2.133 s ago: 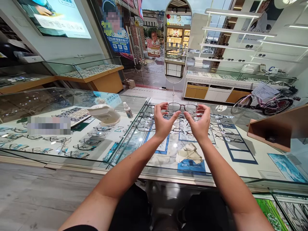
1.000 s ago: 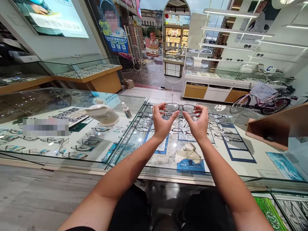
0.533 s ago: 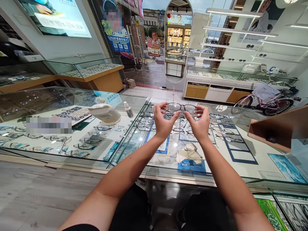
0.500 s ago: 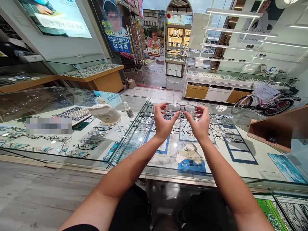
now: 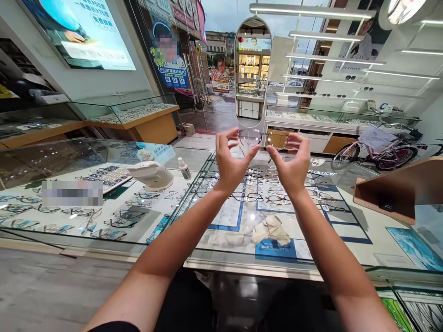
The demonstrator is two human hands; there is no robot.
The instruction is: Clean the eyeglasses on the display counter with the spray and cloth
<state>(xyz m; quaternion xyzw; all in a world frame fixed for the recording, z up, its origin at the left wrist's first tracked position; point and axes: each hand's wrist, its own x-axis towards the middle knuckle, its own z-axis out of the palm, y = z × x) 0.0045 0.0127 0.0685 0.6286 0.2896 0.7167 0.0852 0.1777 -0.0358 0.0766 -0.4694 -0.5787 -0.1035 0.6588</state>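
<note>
- Wall poster point(image 5: 83, 37): lit panel, far left, above the side display cases.
- Glass worktop point(image 5: 114, 152): showcase running across the foreground; rows of eyeglass frames lie under the glass.
- Keyboard point(image 5: 107, 176): on the left section of the worktop, just left of the white device.
- White device point(image 5: 151, 174): rounded housing, resting on the glass, left of the arms.
- Spray bottle point(image 5: 184, 168): small, upright, white cap, just right of the white device.
- Left hand point(image 5: 230, 163): raised above the worktop, fingers curled, thumb and fingertips pinching the left end of the glasses.
- Glasses point(image 5: 263, 138): thin-rimmed pair with clear lenses, held level in the air between both hands, in front of the mirror and well above the glass; the frame is faint against the background.
- Mirror point(image 5: 252, 69): tall oval, standing behind the worktop, directly beyond the glasses.
- Cloth point(image 5: 272, 229): crumpled, pale beige, lying on the glass below and between the forearms, partly over a blue card.
- Right hand point(image 5: 292, 166): raised level with the other, fingers curled, pinching the right end of the glasses.
- Wooden tray point(image 5: 394, 191): brown, at the right edge, tilted, its corner over the worktop.
- Pink bicycle point(image 5: 380, 150): parked behind the worktop at far right, by the wall shelves.
</note>
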